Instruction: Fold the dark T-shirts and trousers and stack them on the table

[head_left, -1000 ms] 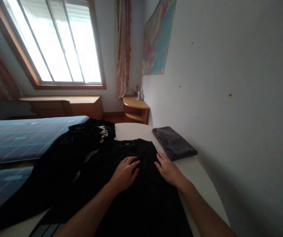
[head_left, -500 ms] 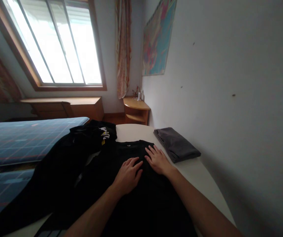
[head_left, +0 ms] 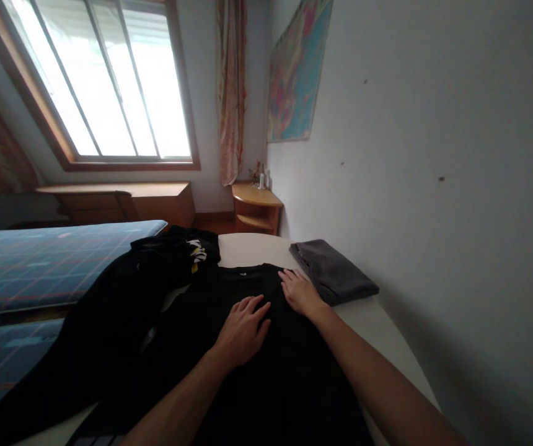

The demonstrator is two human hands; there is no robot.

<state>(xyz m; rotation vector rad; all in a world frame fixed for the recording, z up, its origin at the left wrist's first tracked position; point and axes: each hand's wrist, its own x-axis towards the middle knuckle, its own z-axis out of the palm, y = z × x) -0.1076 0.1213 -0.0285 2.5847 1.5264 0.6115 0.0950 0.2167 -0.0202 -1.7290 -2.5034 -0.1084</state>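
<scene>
Nearest the camera, a plain black cotton T-shirt (head_left: 266, 365) lies spread flat on the white round-edged counter (head_left: 378, 328), its hem toward the person and its neckline at the far end, so the whole body of the cloth is within arm's reach. The left hand (head_left: 243, 328) rests palm-down on the middle of the shirt, its grip apart with fingers flat and slightly spread, a pose that looks suited to pinning the fabric in place. The right hand (head_left: 300, 291) lies a little farther on, near the shirt's right shoulder edge, its grip likewise apart and pressed flat on the cloth, clamped on nothing, as if smoothing it outward. Just beyond that hand, a folded dark grey cloth (head_left: 334, 271) sits close to the wall, apart from the shirt. To the left, a loose heap of black garments with a white and yellow print (head_left: 178, 254) drapes from the counter toward the blue checked bed (head_left: 38, 260). Farthest off stand a small wooden corner shelf (head_left: 253, 207) and the bright window (head_left: 103, 80).
</scene>
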